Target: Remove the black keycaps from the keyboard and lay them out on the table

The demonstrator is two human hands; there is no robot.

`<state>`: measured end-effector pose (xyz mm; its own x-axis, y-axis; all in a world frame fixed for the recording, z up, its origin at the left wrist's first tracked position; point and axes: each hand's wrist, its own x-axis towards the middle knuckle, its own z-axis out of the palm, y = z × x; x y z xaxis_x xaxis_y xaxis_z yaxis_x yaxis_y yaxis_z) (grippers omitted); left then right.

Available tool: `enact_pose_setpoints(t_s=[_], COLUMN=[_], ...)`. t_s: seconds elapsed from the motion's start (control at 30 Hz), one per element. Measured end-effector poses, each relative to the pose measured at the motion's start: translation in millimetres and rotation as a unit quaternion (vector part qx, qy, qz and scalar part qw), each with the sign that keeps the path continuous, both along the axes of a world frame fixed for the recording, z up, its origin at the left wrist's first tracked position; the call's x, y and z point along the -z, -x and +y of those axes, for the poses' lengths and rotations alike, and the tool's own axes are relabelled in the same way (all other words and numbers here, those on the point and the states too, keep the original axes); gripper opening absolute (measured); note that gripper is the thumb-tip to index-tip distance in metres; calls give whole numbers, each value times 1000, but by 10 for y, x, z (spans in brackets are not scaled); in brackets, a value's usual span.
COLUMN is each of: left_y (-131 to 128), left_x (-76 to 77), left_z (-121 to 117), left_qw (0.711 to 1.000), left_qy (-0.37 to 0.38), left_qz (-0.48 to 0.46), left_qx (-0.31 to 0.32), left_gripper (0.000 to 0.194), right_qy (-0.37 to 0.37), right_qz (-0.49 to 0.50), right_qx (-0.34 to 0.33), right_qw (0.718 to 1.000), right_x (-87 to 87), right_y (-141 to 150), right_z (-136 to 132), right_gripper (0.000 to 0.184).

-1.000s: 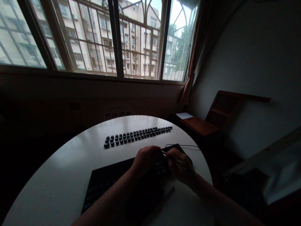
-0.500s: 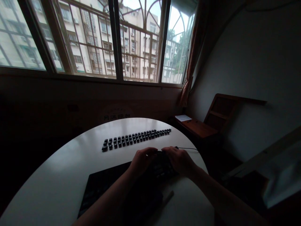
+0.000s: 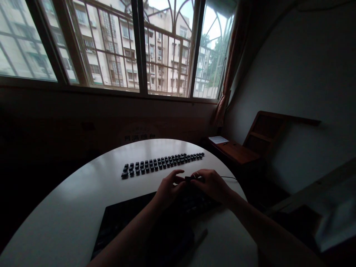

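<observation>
Keyboard (image 3: 122, 213) with broad stretch of white table (image 3: 61, 211) beyond left edge

The person's left hand (image 3: 168, 185) and right hand (image 3: 214, 182) are bare, with slender fingers and rounded knuckles. The left forearm (image 3: 136, 224), towards seven o'clock, and the right forearm (image 3: 257, 222), towards five o'clock, are bare too, slim at the wrist; shadow hides finer detail.

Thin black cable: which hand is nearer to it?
Right: the right hand is beside the thin black cable; the left hand is farther away, on the right hand's other side.
</observation>
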<state>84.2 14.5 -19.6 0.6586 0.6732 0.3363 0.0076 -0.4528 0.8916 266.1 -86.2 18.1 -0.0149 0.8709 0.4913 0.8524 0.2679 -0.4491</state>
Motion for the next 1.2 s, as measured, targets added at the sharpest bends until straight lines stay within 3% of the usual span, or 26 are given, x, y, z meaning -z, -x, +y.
enact_pose_setpoints(t_s=[0.2,0.33,0.43,0.53,0.67,0.77,1.2], left_y=[-13,-6,-1,3,4,-3,-11], left_x=[21,7,-5,-8,-11,-20,-65], left_z=[79,73,65,75,81,71,59], left_qw=[992,990,989,988,987,988,986], left_qy=[-27,-40,-40,-30,-24,-18,-24], left_qz=[24,51,63,73,84,84,94], left_qx=[-122,-123,-125,-130,-133,-129,-137], left_gripper=[36,33,33,34,34,32,27], right_qy=[-25,13,42,78,117,137,168], right_qz=[8,-2,6,12,13,10,-4], right_qx=[76,220,282,323,348,360,359], right_qw=[997,975,959,943,930,923,918], right_x=[-126,-199,-115,100,406,530,602], right_y=[-315,-846,-1220,-1441,-1556,-1604,-1570], right_z=[202,623,954,1175,1302,1330,1364], right_gripper=[18,20,20,22,22,23,24])
